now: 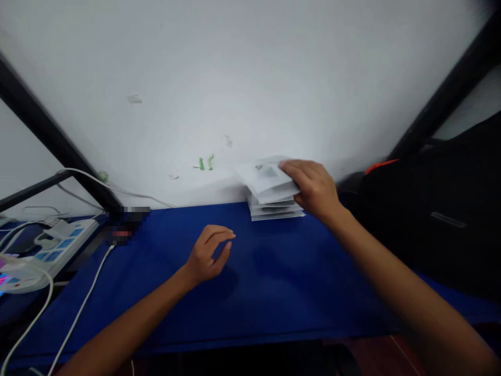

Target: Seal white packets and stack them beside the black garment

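Note:
My right hand pinches the right edge of a white paper packet, thumb beneath and fingers on top. Faint dark marks show on the packet, blurred. It is at the top of a stack of similar white packets by the wall; whether it still touches the ones below, I cannot tell. My left hand hovers over the blue table, left of and nearer than the stack. Its fingers are curved, thumb and fingertips apart, with nothing between them.
A black bag stands at the right. On the left are a white power strip with plugs, loose white cables and a pixelated dark object. Black frame bars lean at both sides before the white wall.

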The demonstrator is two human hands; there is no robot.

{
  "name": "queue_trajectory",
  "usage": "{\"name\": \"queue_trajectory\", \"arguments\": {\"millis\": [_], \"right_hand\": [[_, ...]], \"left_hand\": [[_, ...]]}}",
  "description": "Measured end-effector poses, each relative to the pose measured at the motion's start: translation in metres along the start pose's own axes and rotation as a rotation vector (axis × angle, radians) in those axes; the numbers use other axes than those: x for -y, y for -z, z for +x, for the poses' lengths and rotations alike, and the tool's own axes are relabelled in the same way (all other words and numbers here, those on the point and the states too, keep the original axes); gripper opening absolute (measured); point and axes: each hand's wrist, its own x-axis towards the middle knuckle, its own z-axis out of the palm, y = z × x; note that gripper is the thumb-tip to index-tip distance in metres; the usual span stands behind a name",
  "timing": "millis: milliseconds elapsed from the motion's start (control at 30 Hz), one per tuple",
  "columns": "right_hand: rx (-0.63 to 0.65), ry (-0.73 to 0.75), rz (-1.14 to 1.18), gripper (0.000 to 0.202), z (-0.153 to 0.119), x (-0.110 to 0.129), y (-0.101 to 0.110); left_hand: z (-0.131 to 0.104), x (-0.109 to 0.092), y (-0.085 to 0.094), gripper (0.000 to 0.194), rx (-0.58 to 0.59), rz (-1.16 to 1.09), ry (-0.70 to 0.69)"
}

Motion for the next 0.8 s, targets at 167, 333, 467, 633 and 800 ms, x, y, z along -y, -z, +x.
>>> {"name": "queue_trajectory", "arguments": {"millis": [167,333,467,633,800], "right_hand": [[0.438,-0.023,-0.083,0.056,0.009,-0.043,-0.041],[0.449,-0.033,-0.073,0.059,-0.008,-0.054,-0.065],[0.347,-0.030,-0.042,0.062,-0.010,-0.035,-0.056],[0.140,0.163,0.245,0.039,-0.025,0.040,-0.060],[0.384,0.260,0.395,0.034,-0.061,0.079,-0.084]], "left_hand": [[-0.017,0.043,-0.023,0.017,0.452,-0.002,0.247],[-0.022,0.053,-0.028,0.030,0.626,0.070,0.316],[-0.022,0.054,-0.031,0.050,0.699,0.097,0.352],[-0.021,0.057,-0.038,0.076,0.788,0.126,0.379],[-0.025,0.058,-0.041,0.093,0.878,0.175,0.339]]}}
